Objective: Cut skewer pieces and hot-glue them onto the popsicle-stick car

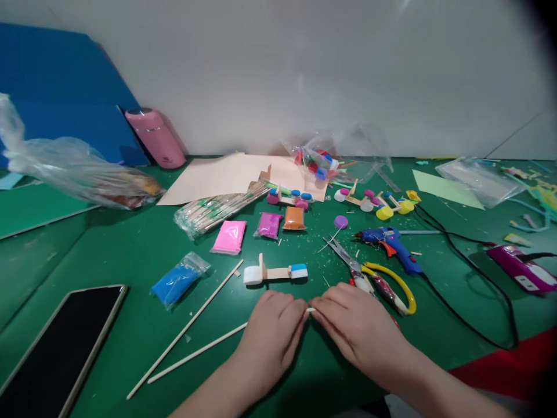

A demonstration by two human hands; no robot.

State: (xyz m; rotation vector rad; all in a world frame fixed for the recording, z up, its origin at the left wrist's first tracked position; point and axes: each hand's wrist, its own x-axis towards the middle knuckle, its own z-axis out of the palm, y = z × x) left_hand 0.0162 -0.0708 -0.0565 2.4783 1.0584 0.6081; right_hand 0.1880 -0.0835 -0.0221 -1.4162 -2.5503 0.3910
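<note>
My left hand [276, 331] and my right hand [348, 325] are both closed on one thin wooden stick [204, 348], pinching it near its right end, with a short pale piece showing between the fingertips. The rest of the stick runs out to the lower left. A second wooden stick [185, 330] lies on the table beside it. Just beyond my hands sits a small craft-stick car [276, 273] with white and blue wheels. Scissors [348, 258] and yellow-handled pliers [402, 299] lie close to my right hand, which partly covers them.
A blue glue gun [387, 238] with a black cable lies at the right, near a purple power strip [522, 267]. Clay packets, including a blue one [178, 281], a bundle of sticks [221, 206] and finished cars [357, 197] stand farther back. A phone [61, 354] lies at the left.
</note>
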